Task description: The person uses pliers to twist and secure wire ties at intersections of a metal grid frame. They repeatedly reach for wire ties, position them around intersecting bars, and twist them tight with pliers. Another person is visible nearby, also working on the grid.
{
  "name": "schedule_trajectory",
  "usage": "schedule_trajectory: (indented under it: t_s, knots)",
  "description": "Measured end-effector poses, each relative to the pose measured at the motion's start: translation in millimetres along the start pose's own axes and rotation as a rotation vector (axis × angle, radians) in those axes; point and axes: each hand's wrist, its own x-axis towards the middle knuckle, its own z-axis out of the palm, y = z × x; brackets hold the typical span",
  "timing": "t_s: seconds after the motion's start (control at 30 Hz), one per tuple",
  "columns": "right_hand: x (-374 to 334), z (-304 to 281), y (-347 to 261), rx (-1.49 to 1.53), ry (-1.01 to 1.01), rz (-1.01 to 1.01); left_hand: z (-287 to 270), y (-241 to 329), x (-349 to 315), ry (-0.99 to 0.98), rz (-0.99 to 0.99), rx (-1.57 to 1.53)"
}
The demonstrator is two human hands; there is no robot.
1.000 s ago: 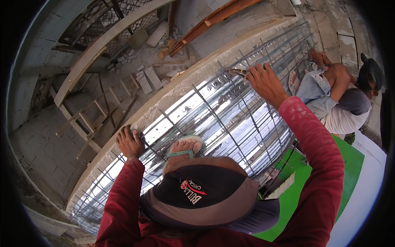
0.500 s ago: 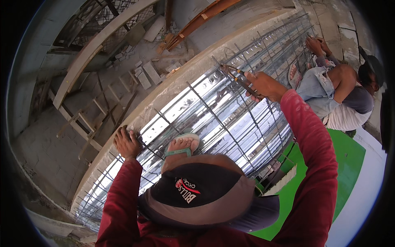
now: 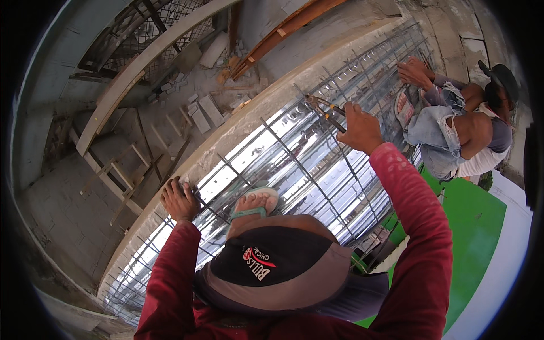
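My right hand [image 3: 361, 129] is closed round the dark handles of a pair of pincers [image 3: 326, 107]. Their jaws touch the steel bar grid [image 3: 289, 152] close to the concrete ledge, where a bar end stands out; any wire in the jaws is too small to make out. Further left, my left hand [image 3: 180, 199] rests on the ledge's edge [image 3: 195, 164] beside the bars, fingers apart and holding no tool. Beneath the grid lies shiny ribbed metal decking [image 3: 235, 152]. My sandalled foot [image 3: 254, 203] stands on it between the two hands.
A co-worker [image 3: 453, 127] squats at the right, hands on the grid's far end. Past the ledge is a lower area with a timber frame [image 3: 122, 175], loose blocks [image 3: 198, 116] and an orange-brown beam [image 3: 283, 34]. A green surface [image 3: 470, 226] lies below right.
My right hand and the pincers have turned slightly, with the jaws still at the ledge side of the grid. The co-worker's hands have moved left along the grid. My left hand stays on the ledge.
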Motion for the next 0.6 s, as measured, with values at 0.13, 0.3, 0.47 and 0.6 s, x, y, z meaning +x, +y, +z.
schedule_trajectory:
  t_s: [0.13, 0.3, 0.47, 0.6]
  knots:
    - [4, 21, 11, -0.337, 0.529, -0.231, 7, 0, -5, 0.032, 0.006, 0.016]
    - [16, 39, 20, 0.068, 0.003, -0.167, 4, 4, -6, -0.019, -0.007, 0.061]
    - [-26, -7, 39, 1.194, -0.434, 0.238, 21, -4, -10, 0.077, 0.005, 0.125]
    - [-96, -3, 57, 1.386, -0.335, 0.165, 11, 5, -10, 0.050, 0.030, 0.060]
